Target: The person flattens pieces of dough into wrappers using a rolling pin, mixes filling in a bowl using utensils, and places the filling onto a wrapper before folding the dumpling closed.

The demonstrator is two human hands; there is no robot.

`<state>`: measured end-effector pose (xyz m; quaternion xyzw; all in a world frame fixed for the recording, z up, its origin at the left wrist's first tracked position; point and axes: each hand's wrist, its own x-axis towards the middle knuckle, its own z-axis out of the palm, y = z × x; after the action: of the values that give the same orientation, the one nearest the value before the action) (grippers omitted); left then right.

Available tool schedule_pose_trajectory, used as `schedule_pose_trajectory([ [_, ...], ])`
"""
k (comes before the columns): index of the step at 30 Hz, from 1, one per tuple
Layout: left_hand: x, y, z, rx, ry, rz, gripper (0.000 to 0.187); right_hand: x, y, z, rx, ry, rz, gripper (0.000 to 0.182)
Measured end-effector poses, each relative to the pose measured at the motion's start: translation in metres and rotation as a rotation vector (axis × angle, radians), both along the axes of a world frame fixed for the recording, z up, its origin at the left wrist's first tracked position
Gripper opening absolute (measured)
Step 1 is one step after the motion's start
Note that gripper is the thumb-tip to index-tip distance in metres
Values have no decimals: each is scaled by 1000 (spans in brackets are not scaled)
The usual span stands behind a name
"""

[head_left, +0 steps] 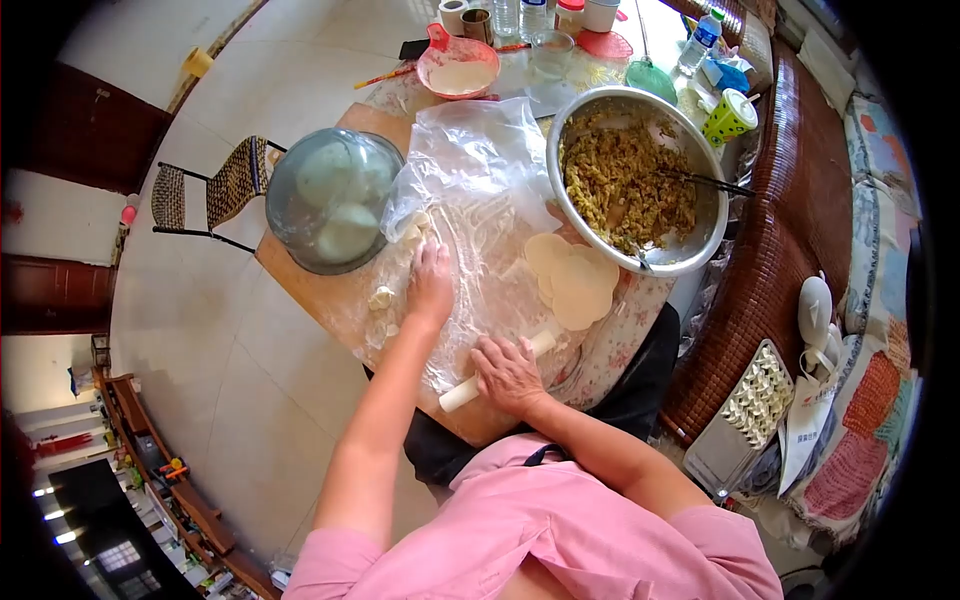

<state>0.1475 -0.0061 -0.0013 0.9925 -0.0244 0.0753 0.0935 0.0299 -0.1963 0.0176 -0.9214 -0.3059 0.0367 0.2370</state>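
My left hand (431,282) reaches over the floured board (385,345). Its closed fingertips are at a piece of dough (418,226) beside the clear plastic bag (470,150), and the fingers partly hide that piece. Another small lump of dough (381,298) lies to the left of this hand. Nearer my body, my right hand (508,375) is wrapped over the middle of a pale wooden rolling pin (462,393), whose two ends stick out on either side. Several round flat dough wrappers (572,282) overlap on the board, up and right of the rolling pin.
A large metal bowl (708,235) of chopped filling with chopsticks stands at the right. Dough sits under a glass-like dome (335,200) at the left. Behind are a red bowl of flour (458,70), bottles and a green cup (730,117). A chair (238,185) stands left.
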Motion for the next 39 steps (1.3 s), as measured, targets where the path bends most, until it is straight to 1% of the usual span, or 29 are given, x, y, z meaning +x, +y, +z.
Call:
schedule_pose_trajectory([
  [1, -11, -1, 5, 0, -1, 0, 36, 0, 0, -1, 0, -1, 0, 45],
  [3, -40, -3, 15, -117, 65, -87, 28, -1, -1, -5, -2, -33, 16, 45],
  [4, -57, -4, 16, -118, 63, -83, 28, -2, -1, -5, -3, -35, 20, 45],
  [6, -88, -5, 17, -168, -72, -120, 25, -4, -2, -5, -2, -35, 6, 44],
  [7, -96, -7, 23, -170, -77, -115, 25, -4, -2, -4, -4, -40, 12, 44],
  [9, -108, -10, 32, -193, 120, -91, 17, -6, -3, -3, 9, -38, -11, 42],
  [10, -104, -12, 29, -197, 117, -85, 17, -7, -4, -1, 5, -40, -4, 42],
  [12, -86, -18, 20, -190, 256, -59, 29, -10, -6, 3, -10, 1, 0, 39],
  [13, -77, -24, 20, -196, 253, -56, 29, -10, -6, 2, -16, -2, 3, 39],
  [15, -58, -37, 21, -94, 141, 24, 48, -11, -6, -1, -37, -32, -5, 36],
  [16, -58, -39, 9, -104, 137, 16, 48, -11, -7, -2, -47, -36, -13, 36],
  [17, -59, -40, -12, -71, 159, 9, 55, -12, -7, -3, -36, -42, -10, 36],
  [18, -57, -43, -13, -38, 183, 1, 62, -11, -6, -1, -26, -46, -7, 36],
  [22, -58, -42, -9, -85, 105, 20, 62, -7, -5, 6, -7, -41, 1, 34],
  [24, -50, -41, -4, -75, 115, 45, 55, -3, -3, 7, 19, -48, 11, 30],
  [25, -47, -35, -6, -78, 104, 40, 55, -1, -4, 7, 43, -49, 19, 27],
  [27, -46, -15, -15, -186, 23, -113, 44, -1, -5, 0, 64, -83, 23, 24],
  [28, -49, -9, -7, -192, 20, -122, 44, -1, -7, -1, 88, -105, 32, 21],
  [30, -60, 2, 8, -618, 175, -68, 32, -3, -12, 0, 97, -111, 23, 20],
  [31, -69, 3, 12, -617, 176, -71, 32, -4, -11, 1, 117, -120, 22, 19],
  [33, -92, 6, 19, -107, 37, 1, 22, -3, -11, 1, 125, -133, 22, 19],
  [34, -98, 6, 23, -110, 30, -5, 22, -2, -12, 2, 127, -143, 24, 18],
  [36, -106, 3, 33, -238, 236, 76, 18, 1, -12, 4, 88, -137, 21, 19],
  [38, -111, -6, 43, -254, 200, 112, 16, 2, -14, 5, 43, -120, 28, 21],
  [39, -112, -11, 45, -400, 300, 190, 16, 4, -14, 7, 26, -55, -8, 24],
])
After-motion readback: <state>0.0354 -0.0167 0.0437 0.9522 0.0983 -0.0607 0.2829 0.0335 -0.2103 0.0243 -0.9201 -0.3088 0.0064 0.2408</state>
